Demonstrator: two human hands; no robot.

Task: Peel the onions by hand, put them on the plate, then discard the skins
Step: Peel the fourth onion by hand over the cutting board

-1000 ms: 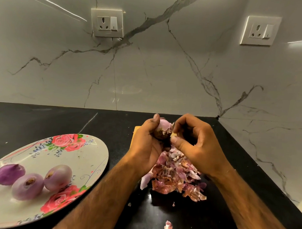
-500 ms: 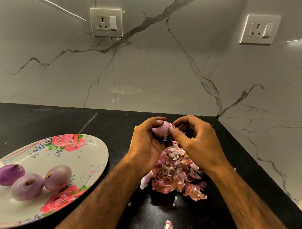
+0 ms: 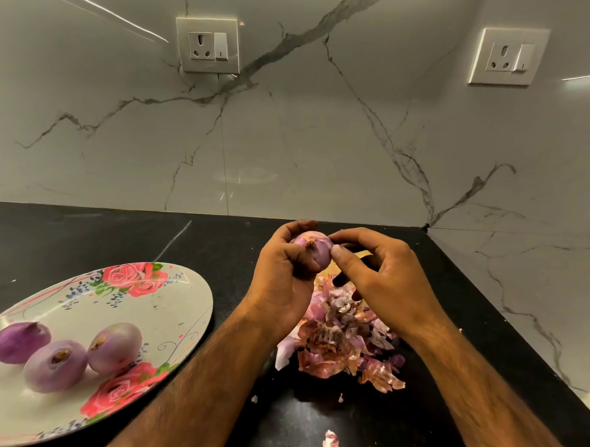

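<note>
A person's left hand (image 3: 281, 283) curls its fingers round a small purple onion (image 3: 314, 249), held over a black counter (image 3: 219, 240) just below the view's centre. The right hand (image 3: 385, 286), at the onion's 3 o'clock, pinches its side between thumb and forefinger. A pile of skins (image 3: 339, 342) lies at the onion's 6 o'clock. At 8 o'clock in the view, a floral plate (image 3: 170, 306) holds three peeled onions (image 3: 56, 365).
</note>
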